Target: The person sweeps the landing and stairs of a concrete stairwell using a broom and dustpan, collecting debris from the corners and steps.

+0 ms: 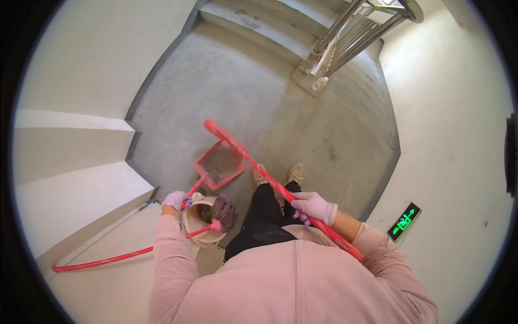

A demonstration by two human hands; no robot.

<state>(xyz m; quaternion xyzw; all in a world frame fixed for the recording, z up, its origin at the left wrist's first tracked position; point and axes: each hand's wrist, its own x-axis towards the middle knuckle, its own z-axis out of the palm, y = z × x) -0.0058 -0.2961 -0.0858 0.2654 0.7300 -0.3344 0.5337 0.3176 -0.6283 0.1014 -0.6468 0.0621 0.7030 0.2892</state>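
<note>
My left hand (177,200), in a thin lilac glove, grips the handle of a red dustpan (222,162). Some dark dirt lies in the pan. Gloved the same way, my right hand (309,205) is closed around the red handle of a broom (279,188), which slants from my right side towards the pan. The red broom head crosses the pan's far edge; whether it touches the floor I cannot tell. Just right of my left hand stands a pale bucket (192,218) with something dark green inside. A mop with a grey-brown head (223,214) and red handle rests across its rim.
Concrete steps (259,34) rise ahead beside a metal railing (356,36). A clear plastic bottle (320,83) stands at the railing's foot. Walls close in on both sides, with a lit green exit sign (404,221) low on the right. My shoes (295,173) are on the concrete floor (182,93).
</note>
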